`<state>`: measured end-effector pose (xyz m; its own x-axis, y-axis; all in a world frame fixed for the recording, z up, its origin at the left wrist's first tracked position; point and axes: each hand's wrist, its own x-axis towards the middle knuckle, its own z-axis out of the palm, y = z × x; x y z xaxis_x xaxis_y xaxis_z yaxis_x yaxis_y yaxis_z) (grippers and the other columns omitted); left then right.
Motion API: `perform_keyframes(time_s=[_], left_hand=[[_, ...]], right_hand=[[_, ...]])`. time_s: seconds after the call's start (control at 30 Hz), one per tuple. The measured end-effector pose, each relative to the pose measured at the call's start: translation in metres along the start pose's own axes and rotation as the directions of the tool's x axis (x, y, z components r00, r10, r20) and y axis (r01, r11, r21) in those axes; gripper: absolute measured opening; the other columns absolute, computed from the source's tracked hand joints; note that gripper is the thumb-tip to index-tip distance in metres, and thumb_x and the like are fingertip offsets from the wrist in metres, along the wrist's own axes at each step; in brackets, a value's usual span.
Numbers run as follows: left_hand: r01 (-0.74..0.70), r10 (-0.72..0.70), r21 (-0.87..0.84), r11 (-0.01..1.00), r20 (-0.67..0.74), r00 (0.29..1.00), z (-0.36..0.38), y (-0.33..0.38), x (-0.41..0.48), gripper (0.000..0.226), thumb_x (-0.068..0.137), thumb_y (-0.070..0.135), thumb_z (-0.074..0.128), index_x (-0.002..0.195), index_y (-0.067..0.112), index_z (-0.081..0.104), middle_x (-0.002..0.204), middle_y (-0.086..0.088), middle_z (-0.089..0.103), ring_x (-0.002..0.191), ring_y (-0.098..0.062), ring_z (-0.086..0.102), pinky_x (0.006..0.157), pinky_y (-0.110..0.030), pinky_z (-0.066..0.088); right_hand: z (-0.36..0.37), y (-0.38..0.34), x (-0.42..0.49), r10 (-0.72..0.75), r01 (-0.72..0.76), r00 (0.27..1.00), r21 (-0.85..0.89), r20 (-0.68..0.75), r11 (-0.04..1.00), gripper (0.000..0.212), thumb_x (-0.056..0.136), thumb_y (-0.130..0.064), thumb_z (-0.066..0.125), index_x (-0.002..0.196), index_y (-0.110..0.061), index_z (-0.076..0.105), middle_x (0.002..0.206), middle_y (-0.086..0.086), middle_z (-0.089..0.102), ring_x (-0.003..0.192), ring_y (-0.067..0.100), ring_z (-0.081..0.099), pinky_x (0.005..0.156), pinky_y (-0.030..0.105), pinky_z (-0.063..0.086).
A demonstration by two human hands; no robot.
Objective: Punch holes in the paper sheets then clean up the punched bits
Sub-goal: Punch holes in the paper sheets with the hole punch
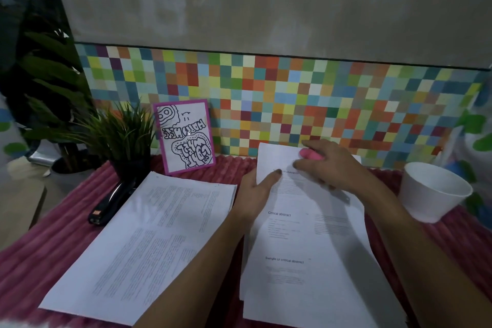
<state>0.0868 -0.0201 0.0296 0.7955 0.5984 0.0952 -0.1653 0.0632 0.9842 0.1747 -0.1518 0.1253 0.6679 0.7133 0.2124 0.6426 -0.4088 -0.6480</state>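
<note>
A stack of printed paper sheets (pixel 306 247) lies on the right of the red cloth, its far end lifted. My left hand (pixel 257 192) pinches the left edge of these sheets, thumb on top. My right hand (pixel 330 165) grips a small pink hole punch (pixel 310 154) at the top edge of the same sheets. A second stack of printed sheets (pixel 149 242) lies flat on the left.
A white paper cup (pixel 434 192) stands at the right. A black stapler (pixel 111 202) lies left of the second stack. A potted plant (pixel 122 141) and a pink-framed drawing (pixel 185 136) stand at the back by the tiled wall.
</note>
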Motion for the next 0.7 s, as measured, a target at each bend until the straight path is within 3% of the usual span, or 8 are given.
perform_keyframes(time_s=[0.07, 0.17, 0.33, 0.47, 0.57, 0.63, 0.7], left_hand=[[0.000, 0.000, -0.007, 1.000, -0.005, 1.000, 0.001, 0.002, -0.001, 0.027, 0.094, 0.023, 0.061, 0.120, 0.015, 0.066, 0.109, -0.001, 0.074, 0.100, -0.018, 0.071, 0.086, -0.034, 0.057], [0.004, -0.004, -0.004, 1.000, -0.014, 1.000, 0.002, 0.004, -0.003, 0.025, 0.095, 0.024, 0.060, 0.119, 0.018, 0.065, 0.107, 0.001, 0.074, 0.097, -0.017, 0.072, 0.083, -0.033, 0.058], [-0.005, 0.006, 0.011, 1.000, -0.065, 0.998, 0.000, 0.002, -0.009, 0.025, 0.096, 0.027, 0.058, 0.119, 0.020, 0.064, 0.108, 0.006, 0.073, 0.099, -0.014, 0.070, 0.086, -0.033, 0.057], [0.001, 0.001, 0.040, 0.999, -0.042, 0.999, 0.001, 0.004, -0.013, 0.026, 0.097, 0.029, 0.055, 0.121, 0.020, 0.061, 0.108, 0.007, 0.071, 0.099, -0.013, 0.069, 0.080, -0.026, 0.058], [0.016, -0.016, 0.029, 0.999, -0.006, 1.000, 0.004, 0.006, -0.017, 0.022, 0.098, 0.028, 0.054, 0.117, 0.022, 0.061, 0.109, 0.006, 0.071, 0.098, -0.013, 0.069, 0.074, -0.020, 0.057], [0.005, -0.005, -0.015, 1.000, 0.012, 1.000, 0.006, 0.009, -0.021, 0.018, 0.098, 0.024, 0.055, 0.113, 0.023, 0.064, 0.104, 0.007, 0.073, 0.095, -0.012, 0.071, 0.072, -0.019, 0.057], [0.000, 0.001, -0.034, 0.999, 0.038, 0.999, 0.010, 0.011, -0.024, 0.016, 0.098, 0.021, 0.055, 0.108, 0.024, 0.066, 0.099, 0.010, 0.075, 0.092, -0.008, 0.072, 0.072, -0.017, 0.056]], right_hand=[[-0.002, -0.001, -0.002, -0.025, 0.025, 1.000, 0.012, 0.003, 1.000, 0.049, 0.084, -0.030, 0.070, 0.114, 0.007, 0.057, 0.113, 0.028, 0.059, 0.059, 0.017, 0.052, 0.054, 0.029, 0.042], [-0.007, 0.003, -0.005, -0.003, 0.003, 1.000, 0.039, 0.020, 0.999, 0.042, 0.085, -0.027, 0.069, 0.108, 0.007, 0.059, 0.085, 0.025, 0.062, 0.055, 0.022, 0.052, 0.042, 0.024, 0.039], [-0.025, 0.027, -0.005, 0.042, -0.043, 0.998, -0.033, -0.056, 0.999, 0.047, 0.075, -0.043, 0.066, 0.085, 0.003, 0.063, 0.070, 0.016, 0.055, 0.064, 0.032, 0.055, 0.061, 0.034, 0.042], [-0.034, 0.047, -0.002, 0.090, -0.101, 0.992, -0.119, -0.092, 0.988, 0.030, 0.083, -0.033, 0.068, 0.085, -0.003, 0.065, 0.083, 0.018, 0.063, 0.079, 0.036, 0.060, 0.063, 0.031, 0.040], [-0.046, 0.047, -0.005, 0.120, -0.140, 0.982, -0.135, -0.145, 0.981, 0.016, 0.087, -0.029, 0.066, 0.083, -0.013, 0.062, 0.084, 0.005, 0.062, 0.084, 0.030, 0.058, 0.069, 0.031, 0.042], [-0.051, 0.038, -0.008, 0.080, -0.103, 0.939, -0.053, -0.336, 0.993, 0.022, 0.090, -0.028, 0.063, 0.107, -0.014, 0.064, 0.097, 0.003, 0.061, 0.091, 0.025, 0.058, 0.080, 0.037, 0.048], [-0.055, 0.018, -0.007, 0.118, 0.075, 0.825, 0.313, -0.552, 0.947, 0.024, 0.091, -0.024, 0.059, 0.112, -0.013, 0.063, 0.093, 0.004, 0.063, 0.079, 0.019, 0.060, 0.072, 0.037, 0.050]])
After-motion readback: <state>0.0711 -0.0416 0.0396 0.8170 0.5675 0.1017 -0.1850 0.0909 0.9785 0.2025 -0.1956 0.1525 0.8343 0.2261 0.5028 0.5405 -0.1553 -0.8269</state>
